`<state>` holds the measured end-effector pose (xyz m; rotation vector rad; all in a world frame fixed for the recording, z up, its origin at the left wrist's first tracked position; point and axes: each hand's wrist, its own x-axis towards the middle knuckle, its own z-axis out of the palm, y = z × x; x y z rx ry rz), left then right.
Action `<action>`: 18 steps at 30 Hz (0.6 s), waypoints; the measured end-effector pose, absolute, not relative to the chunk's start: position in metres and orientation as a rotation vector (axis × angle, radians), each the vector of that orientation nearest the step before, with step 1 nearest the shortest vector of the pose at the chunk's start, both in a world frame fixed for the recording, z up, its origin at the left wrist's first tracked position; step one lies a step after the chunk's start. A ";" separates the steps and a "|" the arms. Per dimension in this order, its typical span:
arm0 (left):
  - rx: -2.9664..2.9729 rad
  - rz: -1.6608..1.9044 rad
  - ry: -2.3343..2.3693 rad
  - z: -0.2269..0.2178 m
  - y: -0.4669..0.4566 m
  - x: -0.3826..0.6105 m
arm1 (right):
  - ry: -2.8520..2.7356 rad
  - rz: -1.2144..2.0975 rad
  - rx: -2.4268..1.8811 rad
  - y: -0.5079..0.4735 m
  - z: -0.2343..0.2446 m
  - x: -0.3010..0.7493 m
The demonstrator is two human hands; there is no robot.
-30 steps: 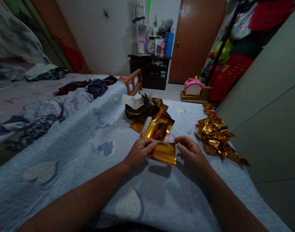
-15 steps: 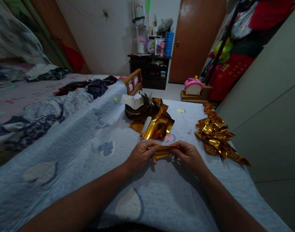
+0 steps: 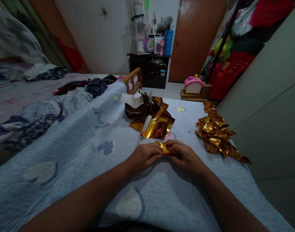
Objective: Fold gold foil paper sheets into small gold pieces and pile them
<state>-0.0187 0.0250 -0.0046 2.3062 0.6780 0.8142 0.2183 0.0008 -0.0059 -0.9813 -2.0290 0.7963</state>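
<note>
My left hand and right hand meet just below the centre of the frame, fingertips almost touching, and both are closed in a narrow pinch on one small piece of gold foil. The foil sits between them, doubled into a short strip and held just above the blue quilt, or perhaps brushing it; I cannot tell which. I think I grip it from both ends so the slippery sheet stays flat and its edges stay matched, and I hold it low so the bed can take the pressure of a crease. Just above my hands in the frame lies a loose heap of flat gold sheets, spilling from a torn white wrapper, near enough to reach without shifting. At the right of the frame, well apart from the sheets, a pile of creased gold pieces runs along the bed's edge, which would stop worked and unworked foil from mixing. Beyond the bed, at upper centre, are a pink toy, a dark cabinet and a brown door.
</note>
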 end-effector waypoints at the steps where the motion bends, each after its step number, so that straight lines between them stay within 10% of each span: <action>1: 2.340 0.784 0.671 -0.005 0.025 -0.019 | -2.060 0.800 -0.993 0.001 -0.006 0.218; 18: 2.443 0.441 0.850 -0.007 0.021 -0.018 | -2.330 0.749 -1.227 -0.002 0.003 0.222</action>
